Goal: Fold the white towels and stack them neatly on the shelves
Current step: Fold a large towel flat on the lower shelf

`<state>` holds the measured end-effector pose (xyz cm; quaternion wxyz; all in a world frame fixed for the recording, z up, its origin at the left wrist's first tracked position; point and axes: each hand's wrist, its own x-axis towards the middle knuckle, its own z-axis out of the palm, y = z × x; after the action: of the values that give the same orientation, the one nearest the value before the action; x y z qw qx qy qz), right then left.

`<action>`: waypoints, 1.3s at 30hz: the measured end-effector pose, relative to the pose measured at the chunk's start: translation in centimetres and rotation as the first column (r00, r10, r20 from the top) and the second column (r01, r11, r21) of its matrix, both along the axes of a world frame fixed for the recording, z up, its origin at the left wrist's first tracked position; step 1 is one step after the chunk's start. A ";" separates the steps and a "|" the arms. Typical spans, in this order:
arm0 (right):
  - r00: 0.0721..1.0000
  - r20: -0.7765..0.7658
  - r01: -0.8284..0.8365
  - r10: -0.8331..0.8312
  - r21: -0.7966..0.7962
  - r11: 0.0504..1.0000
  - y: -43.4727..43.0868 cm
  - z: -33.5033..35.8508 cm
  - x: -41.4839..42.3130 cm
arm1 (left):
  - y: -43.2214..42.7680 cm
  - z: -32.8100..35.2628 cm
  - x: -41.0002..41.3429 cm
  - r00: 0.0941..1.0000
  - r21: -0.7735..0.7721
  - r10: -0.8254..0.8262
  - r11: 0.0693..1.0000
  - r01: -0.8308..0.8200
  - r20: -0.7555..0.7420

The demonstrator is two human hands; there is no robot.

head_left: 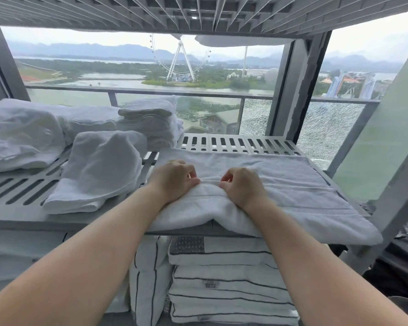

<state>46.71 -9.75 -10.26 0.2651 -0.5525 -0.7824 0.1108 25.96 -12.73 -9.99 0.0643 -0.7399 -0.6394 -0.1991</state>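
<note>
Left hand (174, 181) and right hand (242, 185) pinch one edge of flat white terry towel (280, 182); fingers curled. Towel lies on grey slotted plastic shelf (240, 143).

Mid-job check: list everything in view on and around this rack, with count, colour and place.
spread towel: one, white, slatted shelf, right side
loosely folded towel: one, white, left of it
folded towel stack: one, white, shelf's back
crumpled linen: one, white, far left
slatted shelf: one, grey, beneath them
striped linens: several, white with black lines, shelf below
Ferris wheel: one, white, outside window
left hand: one, bare, pinches spread towel's fold
right hand: one, bare, pinches same fold
</note>
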 end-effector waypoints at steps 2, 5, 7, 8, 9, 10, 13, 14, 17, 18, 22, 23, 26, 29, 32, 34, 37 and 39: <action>1.000 -0.011 0.002 -0.001 0.015 1.000 -0.1 -0.2 0.0 | -0.1 0.3 -0.7 1.000 -0.067 -0.005 0.998 0.007 0.031; 1.000 -0.012 0.014 -0.013 0.094 0.996 -0.4 -0.4 0.2 | -0.4 0.7 -1.9 0.999 -0.113 -0.032 0.993 0.037 0.044; 1.000 -0.005 0.008 -0.007 0.131 0.991 -0.6 -0.4 0.2 | -0.8 0.8 -2.5 0.997 -0.100 -0.034 0.994 0.040 0.063; 1.000 -0.007 0.005 -0.004 0.139 0.990 -0.8 -0.3 0.2 | -1.0 0.8 -2.6 0.997 -0.085 -0.029 0.996 0.035 0.072; 1.000 -0.008 0.005 -0.004 0.148 0.989 -0.9 -0.3 0.1 | -1.1 0.9 -2.6 0.997 -0.066 -0.022 0.997 0.027 0.077; 1.000 -0.007 0.005 -0.004 0.162 0.987 -1.0 -0.2 0.1 | -1.1 0.8 -2.6 0.997 -0.047 -0.012 0.999 0.015 0.073; 1.000 -0.001 0.002 -0.002 0.197 0.980 -1.3 -0.1 0.1 | -1.2 1.1 -2.1 0.998 -0.036 0.032 0.999 -0.031 0.050; 1.000 -0.003 -0.001 0.002 0.199 0.980 -1.3 -0.1 0.2 | -1.2 1.2 -2.0 0.998 -0.052 0.039 0.998 -0.037 0.048; 1.000 -0.012 -0.016 0.019 0.184 0.983 -1.3 0.0 0.1 | -0.9 1.8 -1.9 0.999 -0.099 0.039 0.994 -0.040 -0.019; 1.000 -0.007 -0.022 0.024 0.178 0.984 -1.2 0.0 0.1 | -0.8 1.9 -1.9 0.998 -0.106 0.037 0.993 -0.043 -0.056; 1.000 0.007 -0.020 0.019 0.160 0.987 -1.1 0.0 0.0 | -0.1 2.3 -1.7 0.977 -0.179 0.034 0.981 -0.073 -0.210; 1.000 0.006 -0.015 0.015 0.151 0.988 -1.1 0.0 0.0 | 0.0 2.3 -1.5 0.967 -0.196 0.030 0.977 -0.082 -0.251; 1.000 0.000 0.010 -0.010 0.137 0.991 -1.2 0.0 0.0 | 0.2 2.0 -1.2 0.950 -0.158 0.029 0.984 -0.081 -0.310; 1.000 -0.006 0.026 -0.025 0.132 0.991 -1.2 0.0 0.0 | 0.0 1.9 -1.2 0.943 -0.059 0.051 0.995 -0.075 -0.330; 1.000 -0.006 0.023 -0.022 0.124 0.992 -1.2 -0.1 0.0 | -0.2 2.1 -0.8 0.947 -0.046 0.051 0.997 -0.069 -0.317; 1.000 0.001 0.015 -0.015 0.120 0.993 -1.2 -0.1 0.0 | -0.4 2.5 -0.5 0.957 -0.104 0.044 0.992 -0.077 -0.288; 1.000 0.018 -0.011 0.009 0.110 0.994 -1.1 -0.2 0.1 | -0.7 2.4 -0.5 0.967 -0.096 0.049 0.993 -0.075 -0.249; 1.000 0.023 -0.020 0.017 0.119 0.993 -1.0 -0.3 0.1 | -0.8 2.2 -1.1 0.971 -0.016 0.076 0.996 -0.082 -0.228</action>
<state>46.80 -10.76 -10.59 0.2878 -0.5296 -0.7957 0.0602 24.84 -13.51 -7.81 0.1355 -0.7324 -0.6594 -0.1021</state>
